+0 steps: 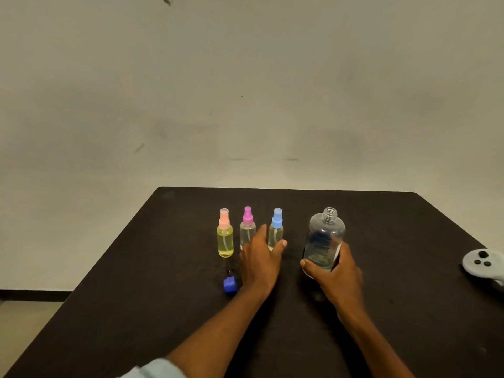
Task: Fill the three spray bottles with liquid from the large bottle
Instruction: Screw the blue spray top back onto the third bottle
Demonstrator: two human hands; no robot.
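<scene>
Three small spray bottles stand in a row on the dark table (163, 309): a yellow one with a pink top (225, 236), a clear one with a magenta top (247, 227), and a clear one with a blue top (276, 227). My left hand (260, 260) reaches between the magenta and blue bottles, fingers spread around the blue bottle's base, holding nothing that I can see. My right hand (335, 271) grips the lower part of the large clear bottle (324, 236), which stands uncapped and tilted slightly. Its blue cap (230, 285) lies on the table near my left wrist.
A white game-style controller (482, 264) lies at the table's right edge. A pale wall rises behind the table. The table's far edge runs just behind the bottles.
</scene>
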